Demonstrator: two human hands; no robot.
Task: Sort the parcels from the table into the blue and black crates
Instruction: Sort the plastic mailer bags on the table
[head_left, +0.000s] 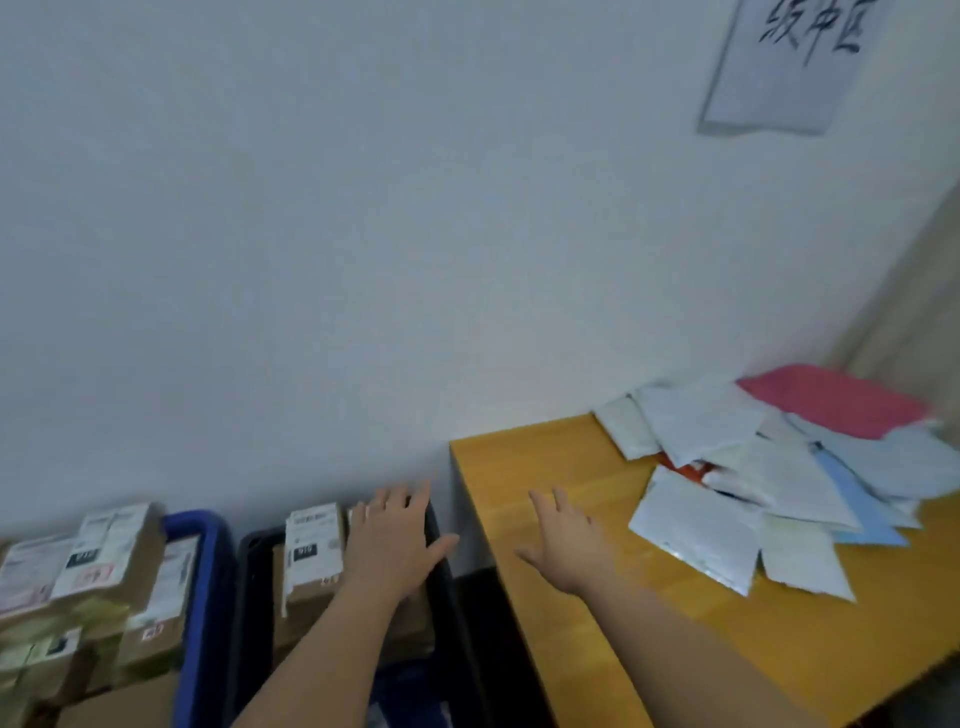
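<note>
Parcels (769, 483) lie in a loose overlapping heap on the far right part of the yellow table (545, 457), against the white wall (363, 234). Most are flat white or pale blue mailers; a pink one (836, 400) lies at the back of the heap and a small orange patch shows between the white ones. Left of the table stands the black crate (254, 571), holding brown cardboard boxes (311, 556) with white labels. Left of it, the blue crate (200, 571) is likewise packed with labelled brown boxes. The left hand (395, 540) is extended over the black crate, fingers spread and straight, holding nothing. The right hand (569, 543) is extended over the near left part of the table, fingers spread, empty, apart from the heap. A sheet of paper (784, 67) with handwritten characters hangs on the wall above the table. The view is motion-blurred.
</note>
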